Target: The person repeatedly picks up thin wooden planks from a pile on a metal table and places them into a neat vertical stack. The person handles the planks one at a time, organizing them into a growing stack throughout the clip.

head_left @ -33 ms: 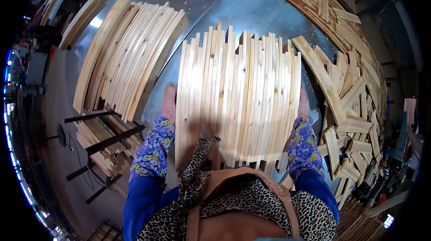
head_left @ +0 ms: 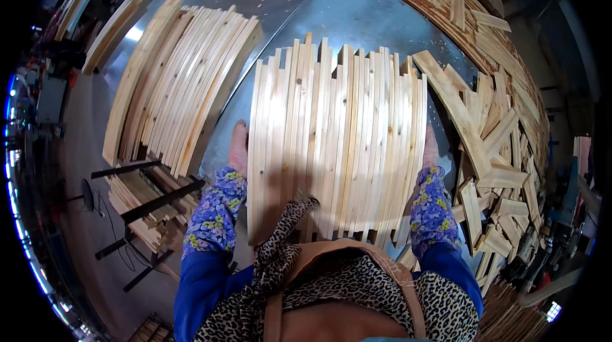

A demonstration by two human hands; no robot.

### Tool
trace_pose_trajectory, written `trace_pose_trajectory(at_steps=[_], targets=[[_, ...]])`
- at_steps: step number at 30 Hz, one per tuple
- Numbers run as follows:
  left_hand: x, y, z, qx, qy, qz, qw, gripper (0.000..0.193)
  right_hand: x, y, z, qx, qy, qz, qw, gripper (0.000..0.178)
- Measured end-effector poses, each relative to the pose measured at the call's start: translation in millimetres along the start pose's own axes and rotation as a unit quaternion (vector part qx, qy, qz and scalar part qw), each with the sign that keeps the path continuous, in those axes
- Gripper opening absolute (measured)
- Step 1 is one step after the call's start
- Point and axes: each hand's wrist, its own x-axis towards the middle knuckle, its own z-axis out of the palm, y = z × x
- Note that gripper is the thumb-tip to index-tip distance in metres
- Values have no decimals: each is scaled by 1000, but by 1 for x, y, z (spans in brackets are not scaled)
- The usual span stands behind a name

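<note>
A flat row of pale, narrow pine slats (head_left: 338,141) lies side by side on the grey sheet-metal worktop (head_left: 376,14), directly in front of the person, with each slat's long axis running away from the body toward the far edge. The left hand (head_left: 239,144) presses flat against the outer edge of the leftmost slat, and the right hand (head_left: 430,145) does the same against the rightmost one, so the whole row sits squeezed between the two palms. The fingers of both hands are stretched out straight along the slat edges, not curled around anything; the bundle lies inward from each hand, to the right of the left one and to the left of the right one, and both hands stand about equally far along its length. The near ends of the slats reach the person's leopard-print apron. A second stack of similar long slats (head_left: 182,87) lies well apart to the left, and a heap of short wooden offcuts (head_left: 497,151) lies just beside the right hand.
</note>
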Motion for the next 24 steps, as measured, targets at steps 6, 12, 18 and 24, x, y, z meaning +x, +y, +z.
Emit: trace_pose_trajectory(at_steps=[6,12,18,24], targets=[[19,3,-18,-40,-22,-67,997,63,-69,-28,90,150,-74,126,978,62],[17,19,18,-2,-86,51,995,51,-86,-32,129,86,-185,-37,978,59],[10,36,84,136,-87,206,965,51,-72,4,150,-146,-131,-63,979,56],[10,154,155,179,-129,322,921,52,-48,43,171,-334,-121,-97,930,53]])
